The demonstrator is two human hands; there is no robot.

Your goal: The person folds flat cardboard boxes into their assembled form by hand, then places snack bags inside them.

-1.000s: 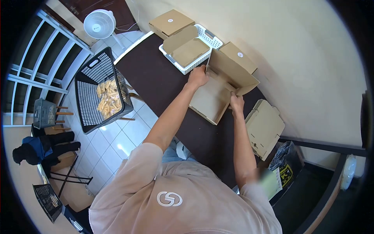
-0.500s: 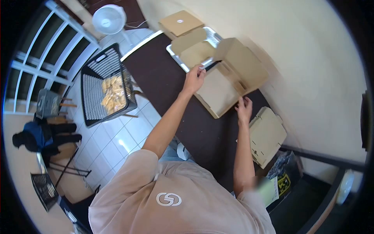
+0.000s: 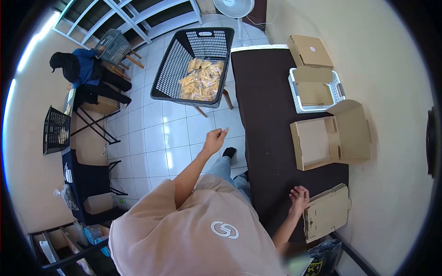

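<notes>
An open cardboard box (image 3: 322, 140) lies on the dark table (image 3: 267, 115) with its lid folded back toward the wall. My left hand (image 3: 215, 140) is out over the tiled floor, off the table, reaching toward a black basket (image 3: 177, 69) that holds several yellow snack packets (image 3: 201, 79). It holds nothing and its fingers are loosely apart. My right hand (image 3: 299, 198) hovers over the table's near end, empty, next to a stack of flat unfolded boxes (image 3: 328, 212).
A white tray (image 3: 294, 89) holds another open box at the table's far part, and a closed box (image 3: 311, 50) lies beyond it. A fan (image 3: 237, 7) stands at the far end. A person in blue (image 3: 80, 69) sits at the left by other baskets.
Both hands have let go of the open box and drawn back. My view has swung left; my left hand now reaches off the table toward the basket of packets.
</notes>
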